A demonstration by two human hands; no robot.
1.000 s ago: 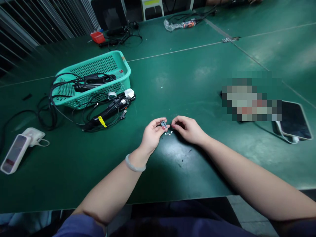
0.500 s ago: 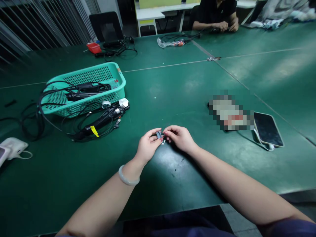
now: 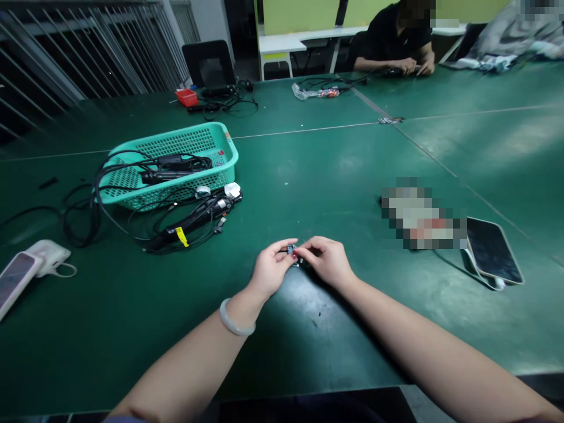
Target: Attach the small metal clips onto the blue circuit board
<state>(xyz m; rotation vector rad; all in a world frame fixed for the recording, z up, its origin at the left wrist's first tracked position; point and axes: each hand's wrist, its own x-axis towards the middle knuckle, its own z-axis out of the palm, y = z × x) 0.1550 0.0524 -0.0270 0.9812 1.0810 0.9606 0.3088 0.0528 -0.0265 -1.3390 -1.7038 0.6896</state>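
My left hand (image 3: 271,267) pinches a small grey-blue rectangular part (image 3: 291,249) between thumb and fingers, just above the green table (image 3: 282,346). Close against it on the right, my right hand (image 3: 328,258) has its thumb and fingertips pressed together at the part's edge. Whatever those right fingertips hold is too small to make out. A few tiny white and dark bits (image 3: 298,263) show just below the fingertips. A pale bangle (image 3: 235,319) circles my left wrist.
Left of my hands stands a turquoise basket (image 3: 231,170) holding black cabled devices. A black cabled device (image 3: 194,223) with a yellow tag lies before it. Phones (image 3: 493,249) (image 3: 17,279) lie right and far left. Another person (image 3: 396,41) sits across the table.
My right fingertips have come closer to the small part and now touch or overlap it. The whole view has shifted a little, moving everything right and down in the picture.
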